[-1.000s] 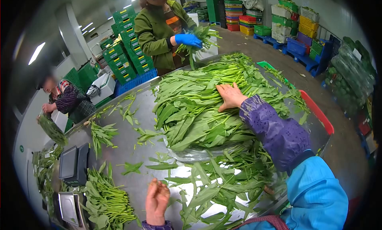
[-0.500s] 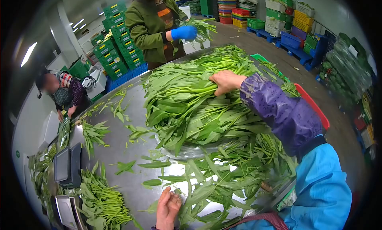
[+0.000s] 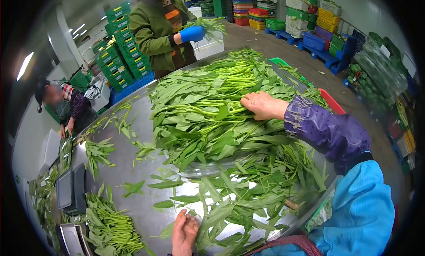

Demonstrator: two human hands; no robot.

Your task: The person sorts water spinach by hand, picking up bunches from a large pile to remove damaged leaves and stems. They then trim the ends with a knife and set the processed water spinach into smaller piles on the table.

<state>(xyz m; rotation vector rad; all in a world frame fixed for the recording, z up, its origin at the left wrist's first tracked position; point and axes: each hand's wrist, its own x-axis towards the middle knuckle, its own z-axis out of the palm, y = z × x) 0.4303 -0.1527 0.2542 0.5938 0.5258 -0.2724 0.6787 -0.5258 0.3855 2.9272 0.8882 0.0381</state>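
A large heap of water spinach (image 3: 208, 110), long green stems with narrow leaves, lies across the metal table. My right hand (image 3: 265, 106), in a purple sleeve, is at the right side of the heap with its fingers closed round some stems; the fingertips are partly hidden among the greens. My left hand (image 3: 185, 231) rests low at the near edge, palm up, its fingers loosely curled and nothing in them. Beside it, loose leaves (image 3: 217, 214) are scattered over the table. Under the heap's near side shows a clear plastic sheet (image 3: 199, 171).
At left are a bundle of greens (image 3: 115, 227) and a dark scale (image 3: 71, 189). A co-worker in a green jacket (image 3: 148, 34) holds greens across the table; another person (image 3: 73, 103) works at far left. A red tray (image 3: 331, 101) borders the table's right side.
My right hand has moved right and nearer to me over the heap. My left hand stays nearly still. The whole view has shifted slightly.
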